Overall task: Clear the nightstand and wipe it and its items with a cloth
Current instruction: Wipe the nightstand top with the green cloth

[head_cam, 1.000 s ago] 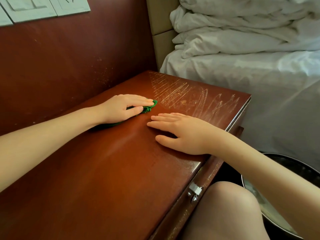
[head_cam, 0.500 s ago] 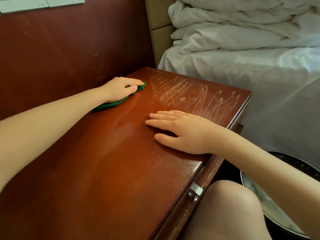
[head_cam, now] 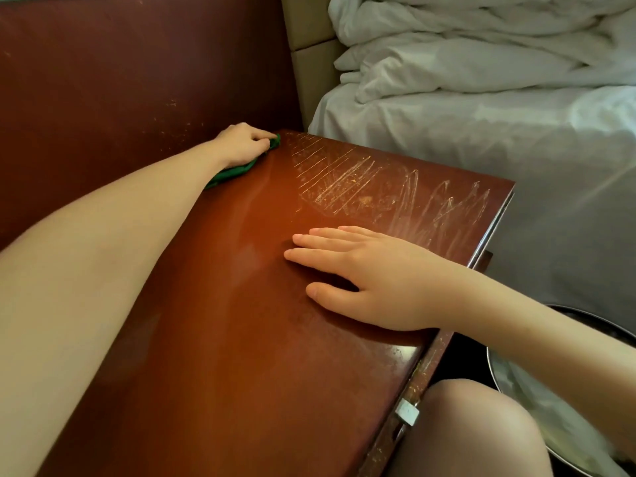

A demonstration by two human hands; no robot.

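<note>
The reddish-brown nightstand top [head_cam: 241, 339] fills the middle of the view, with pale scratch marks across its far right part. My left hand [head_cam: 241, 142] is at the far back corner against the wall panel, fingers curled over a green cloth [head_cam: 230, 172] that it presses on the wood. My right hand [head_cam: 371, 273] lies flat on the top near the front right edge, fingers straight, holding nothing.
A dark red padded wall panel [head_cam: 120, 80] rises behind the nightstand. A bed with rumpled white bedding [head_cam: 481, 80] lies to the right. A metal bin [head_cam: 537, 401] stands low right beside my knee [head_cam: 475, 428]. A metal latch [head_cam: 407, 413] sits on the front edge.
My left hand has slid the green cloth away from me to the far back corner. My right hand has stayed flat in place.
</note>
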